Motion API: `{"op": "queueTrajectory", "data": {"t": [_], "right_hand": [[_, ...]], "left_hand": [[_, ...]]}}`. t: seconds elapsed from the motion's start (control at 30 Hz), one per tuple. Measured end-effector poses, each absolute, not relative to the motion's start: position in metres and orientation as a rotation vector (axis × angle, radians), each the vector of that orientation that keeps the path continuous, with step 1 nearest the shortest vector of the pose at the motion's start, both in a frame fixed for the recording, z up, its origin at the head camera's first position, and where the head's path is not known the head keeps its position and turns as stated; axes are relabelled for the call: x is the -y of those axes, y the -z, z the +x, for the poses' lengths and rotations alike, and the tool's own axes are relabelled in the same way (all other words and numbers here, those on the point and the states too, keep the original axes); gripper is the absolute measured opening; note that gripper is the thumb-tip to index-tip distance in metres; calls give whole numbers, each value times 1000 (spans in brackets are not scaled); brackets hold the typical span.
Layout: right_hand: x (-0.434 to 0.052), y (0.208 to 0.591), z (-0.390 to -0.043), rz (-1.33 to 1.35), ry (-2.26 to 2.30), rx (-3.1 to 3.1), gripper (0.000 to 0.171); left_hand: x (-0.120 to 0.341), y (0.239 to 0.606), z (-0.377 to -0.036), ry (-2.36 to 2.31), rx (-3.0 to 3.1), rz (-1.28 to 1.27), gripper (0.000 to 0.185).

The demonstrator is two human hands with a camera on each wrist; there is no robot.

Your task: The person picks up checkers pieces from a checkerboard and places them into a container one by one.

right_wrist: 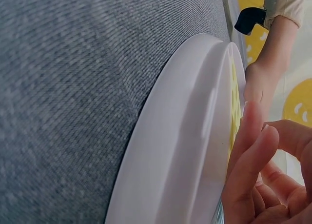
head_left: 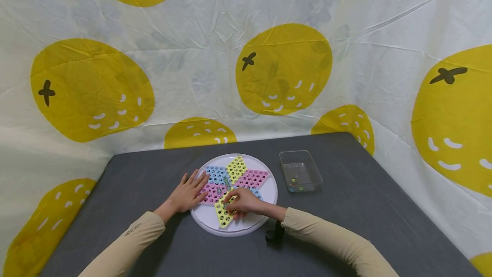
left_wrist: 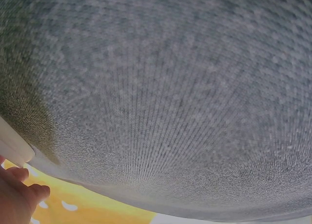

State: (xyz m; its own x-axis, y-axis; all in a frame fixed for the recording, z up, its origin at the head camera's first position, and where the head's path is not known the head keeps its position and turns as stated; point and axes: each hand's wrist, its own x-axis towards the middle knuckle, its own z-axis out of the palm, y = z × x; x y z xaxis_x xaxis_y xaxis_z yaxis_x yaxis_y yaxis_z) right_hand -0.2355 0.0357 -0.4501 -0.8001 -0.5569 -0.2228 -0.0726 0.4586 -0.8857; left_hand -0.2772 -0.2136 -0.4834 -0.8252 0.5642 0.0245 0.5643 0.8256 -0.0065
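Head, around: a clear plastic tray (head_left: 301,171) with a few marbles stands just right of the round game board (head_left: 234,194); a small black object (head_left: 275,234) lies near the right sleeve.
Head, surface: grey fabric bench (head_left: 369,208), backed by a sheet printed with yellow fruit.
Head, hands: left hand (head_left: 191,192) lies flat, fingers straight, on the board's left edge; right hand (head_left: 241,203) is curled over the yellow star point, fingertips pinching at a hole; whether it holds a marble I cannot tell.
Left wrist: mostly grey bench (left_wrist: 165,97); fingertips (left_wrist: 22,185) beside the board's white rim (left_wrist: 12,148).
Right wrist: board's white rim (right_wrist: 180,136) seen edge-on, curled fingers (right_wrist: 253,151) at it.
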Motion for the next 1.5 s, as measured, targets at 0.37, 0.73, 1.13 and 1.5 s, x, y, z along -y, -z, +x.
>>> {"op": "queueTrajectory", "data": {"t": [0.37, 0.73, 1.13, 1.5], "right_hand": [[-43, 450, -237, -511, 1333, -2211, 18], [-56, 448, -235, -482, 1340, -2217, 20], [-75, 444, -235, -414, 1353, -2263, 20], [-93, 453, -236, -388, 1374, -2286, 20]], "left_hand": [[215, 488, -279, 42, 2944, -931, 61], [214, 486, -278, 34, 2984, -923, 61], [215, 487, -280, 31, 2994, -908, 62], [215, 486, -279, 58, 2980, -930, 62]]}}
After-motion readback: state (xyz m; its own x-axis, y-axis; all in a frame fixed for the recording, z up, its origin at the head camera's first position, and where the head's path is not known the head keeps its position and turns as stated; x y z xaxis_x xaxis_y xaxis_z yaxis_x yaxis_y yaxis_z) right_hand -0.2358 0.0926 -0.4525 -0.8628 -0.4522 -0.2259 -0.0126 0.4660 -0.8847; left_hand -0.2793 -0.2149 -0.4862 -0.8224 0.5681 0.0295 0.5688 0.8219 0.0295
